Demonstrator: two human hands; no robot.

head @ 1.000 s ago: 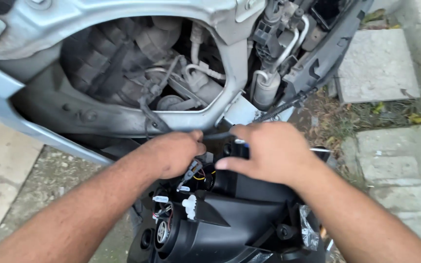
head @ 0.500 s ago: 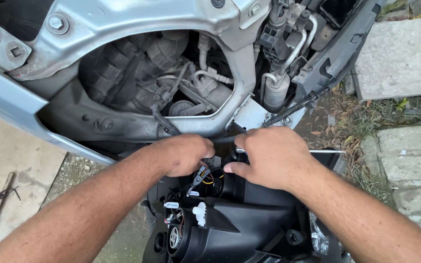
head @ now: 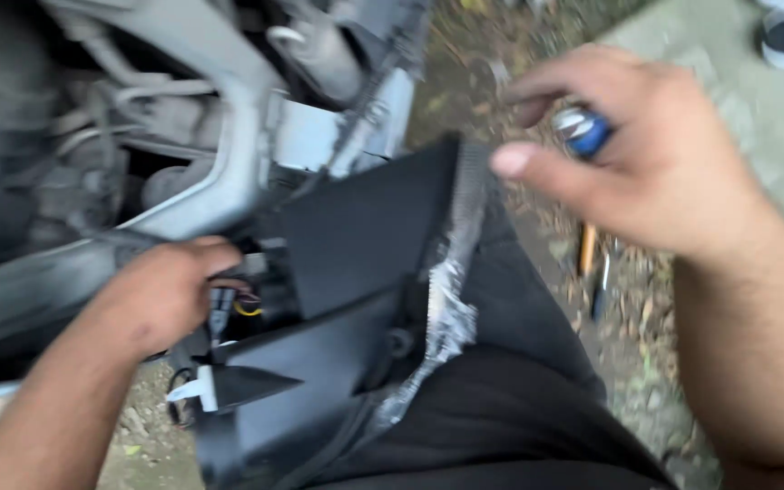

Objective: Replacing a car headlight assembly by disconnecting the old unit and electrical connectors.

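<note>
The left hand (head: 161, 295) was curled shut around the wiring plug (head: 221, 308) at nine o'clock of the black headlamp housing (head: 365, 272), seemingly steadying it, while the right hand (head: 646, 154), half open at two o'clock, pinched a small blue-capped bulb (head: 583, 132) clear of it.

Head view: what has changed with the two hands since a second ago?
The right hand has lifted up and to the right, off the black headlight housing, and now has a small blue and silver object in its grip. The left hand stays at the wiring connector behind the housing.
</note>
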